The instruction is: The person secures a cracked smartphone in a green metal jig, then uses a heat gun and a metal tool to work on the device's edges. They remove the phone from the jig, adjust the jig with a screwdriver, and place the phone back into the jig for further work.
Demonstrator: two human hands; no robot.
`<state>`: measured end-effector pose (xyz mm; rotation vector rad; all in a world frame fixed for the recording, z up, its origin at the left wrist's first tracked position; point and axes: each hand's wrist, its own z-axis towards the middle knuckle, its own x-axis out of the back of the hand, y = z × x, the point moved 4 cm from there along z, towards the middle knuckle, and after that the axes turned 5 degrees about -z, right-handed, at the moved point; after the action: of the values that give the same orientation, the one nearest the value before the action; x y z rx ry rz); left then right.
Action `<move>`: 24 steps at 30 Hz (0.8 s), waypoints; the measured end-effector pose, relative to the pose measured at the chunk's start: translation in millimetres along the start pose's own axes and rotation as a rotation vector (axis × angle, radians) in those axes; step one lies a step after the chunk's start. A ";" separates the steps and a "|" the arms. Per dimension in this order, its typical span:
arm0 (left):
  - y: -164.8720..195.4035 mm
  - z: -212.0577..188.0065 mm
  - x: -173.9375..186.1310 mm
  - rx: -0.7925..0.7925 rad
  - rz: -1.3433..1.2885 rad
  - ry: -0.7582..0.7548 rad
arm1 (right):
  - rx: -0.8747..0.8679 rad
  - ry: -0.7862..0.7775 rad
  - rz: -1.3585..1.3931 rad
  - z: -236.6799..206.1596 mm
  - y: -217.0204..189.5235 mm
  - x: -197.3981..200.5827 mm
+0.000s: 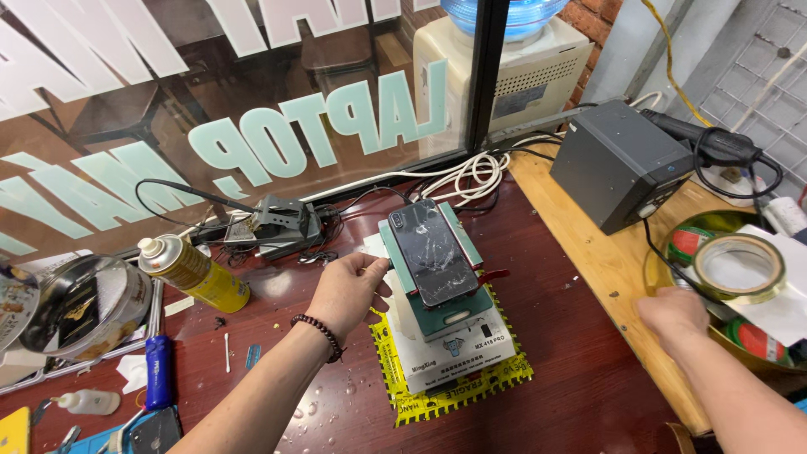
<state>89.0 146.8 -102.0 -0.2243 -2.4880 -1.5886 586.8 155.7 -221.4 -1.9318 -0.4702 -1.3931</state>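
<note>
Far left of the frame: a round metal tin [84,307] is sitting at the table edge, with a blue-handled tool [157,372] lying below it and a small white squeeze bottle [87,402] resting in the lower left corner. Just right of those, a yellow spray can [195,273] is lying tilted on the dark red table [580,378]. A black clamp stand [282,223] with cables is sitting behind it, against the window.

Centre: the left hand [349,290] (beaded bracelet on the wrist) is reaching up from lower left, fingers curled and pinching the left edge of the green heating plate [458,307]. A black phone [433,250] with a cracked screen is lying face up on that plate, tilted a bit, slightly above centre frame. The plate is sitting on a white base over a yellow mat [454,395].

Right: the right hand [672,313] is resting on the wooden shelf [588,252], knuckles up, fingers bent downward, touching the rim of a yellow tray [651,273]; can't tell if it's gripping anything. A roll of clear tape [738,267] is sitting in the tray just beside the hand. A grey box unit [622,164] is standing at upper right.
</note>
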 end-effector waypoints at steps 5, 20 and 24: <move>1.1 -1.2 0.5 0.015 -0.012 0.011 | 0.087 0.108 -0.012 10.5 5.7 19.7; -2.7 4.8 3.2 -0.028 -0.042 0.021 | 0.150 -0.130 0.065 5.4 -48.3 2.3; -3.4 4.8 0.3 -0.022 -0.042 0.010 | 0.154 -0.378 0.403 13.4 -109.8 10.7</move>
<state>87.5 149.7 -106.9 -0.1680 -2.4844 -1.6303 528.7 239.9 -178.1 -2.0256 -0.3239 -0.7208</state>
